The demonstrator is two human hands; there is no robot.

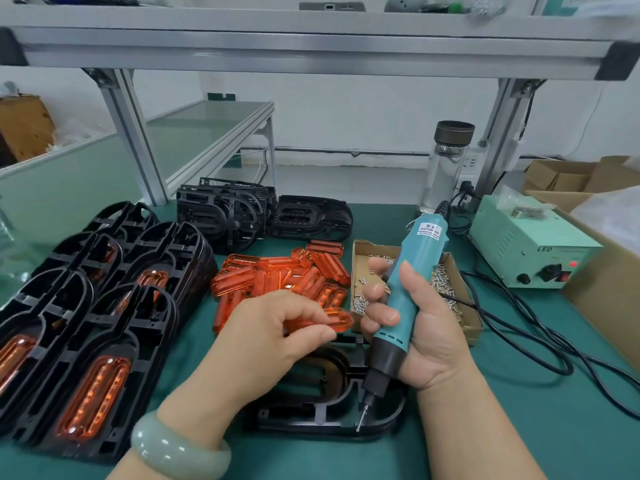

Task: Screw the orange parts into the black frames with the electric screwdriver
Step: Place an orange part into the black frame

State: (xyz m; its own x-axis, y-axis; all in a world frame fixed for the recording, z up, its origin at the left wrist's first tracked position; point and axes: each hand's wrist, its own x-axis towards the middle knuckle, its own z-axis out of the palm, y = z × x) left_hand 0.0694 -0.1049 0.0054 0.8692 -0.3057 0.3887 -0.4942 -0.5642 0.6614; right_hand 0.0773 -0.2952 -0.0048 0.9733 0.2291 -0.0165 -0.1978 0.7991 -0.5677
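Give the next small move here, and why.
Probably lower the orange part into the black frame below it. The left hand pinches it above the frame, unseated, while the right hand grips the electric screwdriver, bit down near the frame's edge; driving likely waits on seating.

Black frame: middle hidden under left hand. Shelf items, top edge: cropped, blurred. Screws: heads too small to tell.
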